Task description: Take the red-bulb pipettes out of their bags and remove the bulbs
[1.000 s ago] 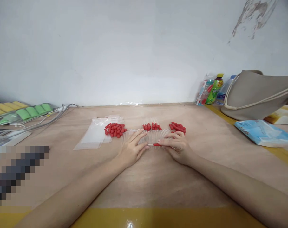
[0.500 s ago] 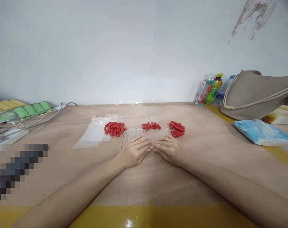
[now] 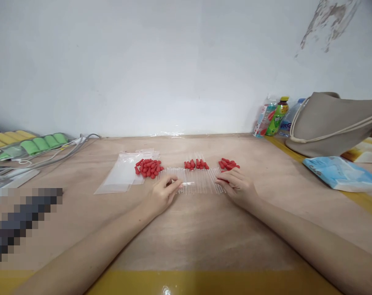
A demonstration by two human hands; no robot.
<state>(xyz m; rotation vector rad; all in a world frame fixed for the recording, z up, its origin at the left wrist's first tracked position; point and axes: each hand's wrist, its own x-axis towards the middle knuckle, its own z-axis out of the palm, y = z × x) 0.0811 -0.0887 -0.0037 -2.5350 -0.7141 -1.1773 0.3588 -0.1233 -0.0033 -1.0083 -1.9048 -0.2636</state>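
Observation:
A row of thin clear tubes [image 3: 201, 182] lies side by side on the table between my hands. My left hand [image 3: 163, 192] pinches one clear tube [image 3: 189, 183], which points sideways above the row. At the right end of the row is my right hand [image 3: 239, 186], its fingertips together over the tubes; what they grip, if anything, is hidden. Small red rubber bulbs lie in a left pile [image 3: 149, 167], a middle group [image 3: 196, 164] at the far ends of some tubes, and a right pile [image 3: 228, 164] partly covered by my right hand.
Clear plastic bags [image 3: 115, 176] lie under the left pile. Cables [image 3: 78, 143] and green padded packs [image 3: 44, 143] are at far left. On the right stand bottles [image 3: 276, 119], a grey drawstring bag [image 3: 330, 123] and a blue tissue pack [image 3: 339, 173]. A wall [image 3: 186, 73] rises behind.
My hands have moved apart from the middle of the row, left hand leftward and right hand rightward. A clear tube is now pinched in my left hand.

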